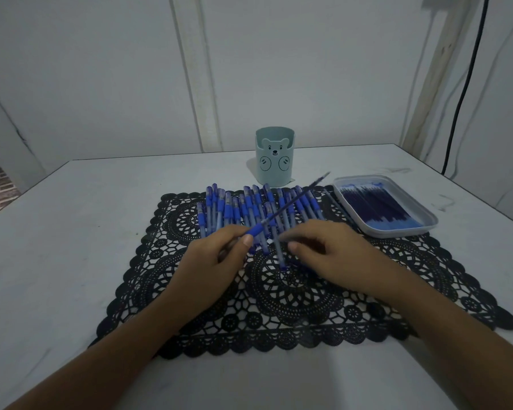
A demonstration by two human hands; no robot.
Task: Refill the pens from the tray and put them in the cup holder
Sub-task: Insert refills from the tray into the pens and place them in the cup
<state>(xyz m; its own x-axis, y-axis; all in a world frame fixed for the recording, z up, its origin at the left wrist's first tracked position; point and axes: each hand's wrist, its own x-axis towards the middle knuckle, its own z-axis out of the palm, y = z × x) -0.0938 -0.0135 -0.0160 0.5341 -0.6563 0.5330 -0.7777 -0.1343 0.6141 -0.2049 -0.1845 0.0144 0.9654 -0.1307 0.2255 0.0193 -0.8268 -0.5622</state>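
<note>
My left hand (219, 255) pinches the blue grip of a pen's front part (256, 230); its thin dark refill (296, 199) sticks out up and to the right, over the row of pens. My right hand (326, 253) is close beside it, fingers curled, and seems to hold a clear pen barrel (279, 253) that points down at the mat. Several blue-capped pens (240, 208) lie side by side on the black lace mat (279, 306). The pale blue bear cup holder (274, 156) stands behind them. A white tray (421, 227) of dark blue refills sits at the right.
The mat lies on a white table (71, 232) against a white wall. A loose refill (338, 205) lies between the pens and the tray. A black cable (462, 99) hangs down the wall at the back right.
</note>
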